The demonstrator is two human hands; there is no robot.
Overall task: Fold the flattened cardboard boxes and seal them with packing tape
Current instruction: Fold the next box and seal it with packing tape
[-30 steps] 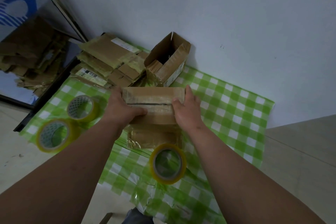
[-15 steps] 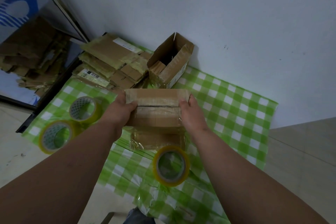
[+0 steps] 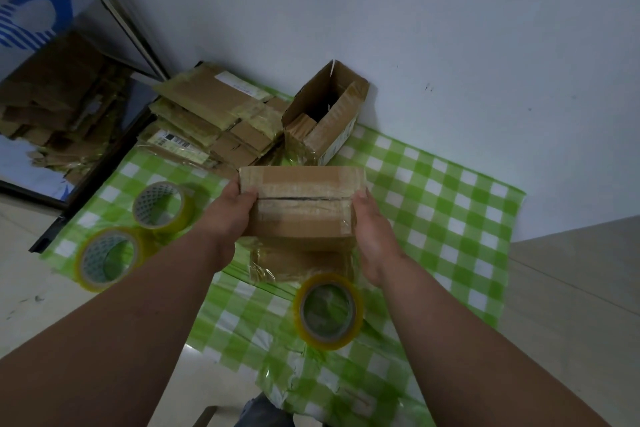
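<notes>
While both hands grip it at mid-frame, the left hand (image 3: 227, 210) and right hand (image 3: 372, 236) hold the folded cardboard box (image 3: 303, 204) by its ends, flaps meeting at a dark seam, above the green checked cloth (image 3: 450, 204) and a tape roll (image 3: 328, 311).

Folded box (image 3: 302, 204) held between left hand (image 3: 227, 215) and right hand (image 3: 372, 236) above the checked cloth (image 3: 450, 204); two tape rolls (image 3: 162, 206) (image 3: 107, 258) to its left, one tape roll (image 3: 328, 310) before it, flattened boxes (image 3: 211, 121) and open box (image 3: 325, 114) behind, against the wall (image 3: 415, 28).
</notes>
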